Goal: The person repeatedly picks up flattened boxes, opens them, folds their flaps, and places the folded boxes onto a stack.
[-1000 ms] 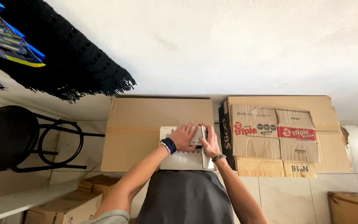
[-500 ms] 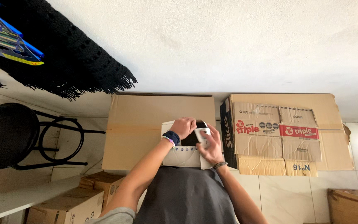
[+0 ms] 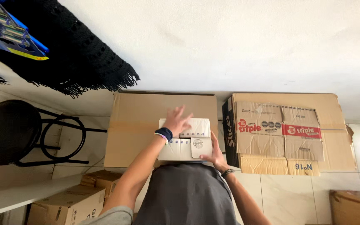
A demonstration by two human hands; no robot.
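Observation:
A small white carton [image 3: 184,146] with a row of purple marks and a round emblem sits in front of my grey-clad torso [image 3: 188,196]. My left hand [image 3: 176,121], with a dark band on its wrist, lies flat on the carton's upper flap with its fingers spread. My right hand [image 3: 213,155], with a thin bracelet on its wrist, grips the carton's lower right corner from beneath. Behind the carton stands a large plain cardboard box [image 3: 142,121].
A printed cardboard box [image 3: 288,133] with red labels stands to the right of the plain one. A black stool [image 3: 17,133] is at the left, under a black fringed cloth [image 3: 76,58]. More cartons [image 3: 67,204] lie at the lower left, and another [image 3: 355,206] at the lower right.
Both hands were together at the carton's top. My right hand has dropped to the lower right corner, and my left hand has spread its fingers over the upper flap.

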